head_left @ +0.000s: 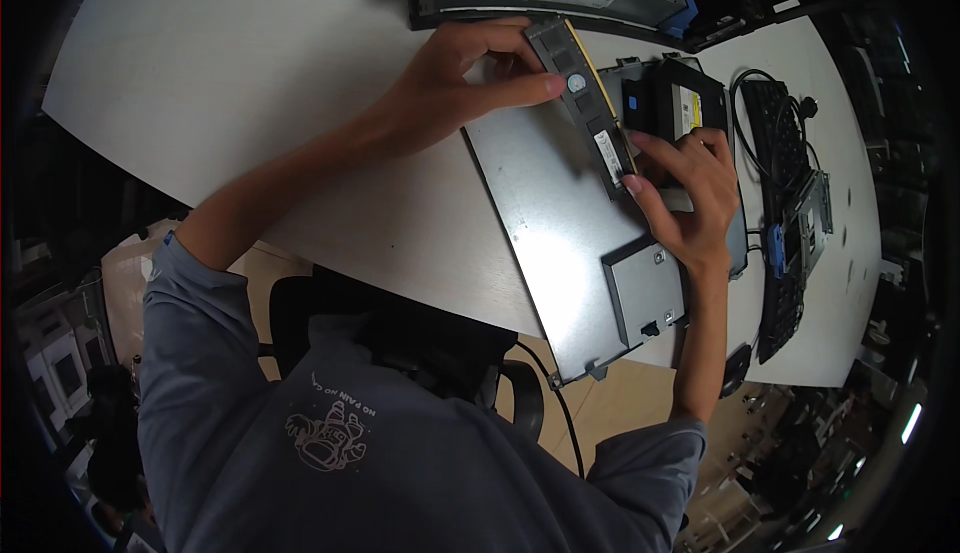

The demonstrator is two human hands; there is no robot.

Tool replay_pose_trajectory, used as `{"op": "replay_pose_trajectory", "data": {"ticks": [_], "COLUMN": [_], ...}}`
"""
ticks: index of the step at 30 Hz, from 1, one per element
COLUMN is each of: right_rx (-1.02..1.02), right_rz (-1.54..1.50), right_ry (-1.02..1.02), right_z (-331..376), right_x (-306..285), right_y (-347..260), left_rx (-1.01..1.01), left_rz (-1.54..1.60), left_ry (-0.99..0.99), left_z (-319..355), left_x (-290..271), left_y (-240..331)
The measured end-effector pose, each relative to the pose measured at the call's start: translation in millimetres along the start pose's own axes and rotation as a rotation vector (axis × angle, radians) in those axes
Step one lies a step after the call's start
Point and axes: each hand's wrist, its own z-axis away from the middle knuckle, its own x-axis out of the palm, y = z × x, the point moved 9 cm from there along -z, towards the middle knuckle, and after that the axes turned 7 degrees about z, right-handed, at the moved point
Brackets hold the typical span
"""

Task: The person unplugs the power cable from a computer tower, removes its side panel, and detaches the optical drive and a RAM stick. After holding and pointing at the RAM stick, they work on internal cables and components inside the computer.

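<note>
On white table [250,73], above grey metal panel [560,223] and beside black drive [690,103]: long dark memory stick [590,113] pinched at upper end by left hand [455,78], lower end by right hand [690,198], fingers closed around edges.

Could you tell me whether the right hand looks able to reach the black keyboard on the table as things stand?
Probably yes: the right hand is close to the keyboard, with nothing between, though it now grips the memory stick.
</note>
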Motion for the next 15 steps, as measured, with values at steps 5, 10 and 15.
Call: {"op": "replay_pose_trajectory", "data": {"ticks": [5, 10, 15], "right_rx": [-0.135, -0.209, -0.181], "right_rz": [0.065, 0.101, 0.135], "right_ry": [-0.055, -0.05, -0.051], "right_z": [3.1, 9.0, 5.8], "right_x": [2.1, 7.0, 4.7], "right_y": [-12.4, -24.8, -22.0], "left_rx": [-0.005, 0.004, -0.075], "left_rz": [-0.013, 0.026, -0.028], "left_ry": [0.024, 0.01, -0.107], "left_z": [0.8, -0.6, 2.9], "left_x": [0.0, 2.8, 12.2], "left_y": [0.7, -2.2, -2.2]}}
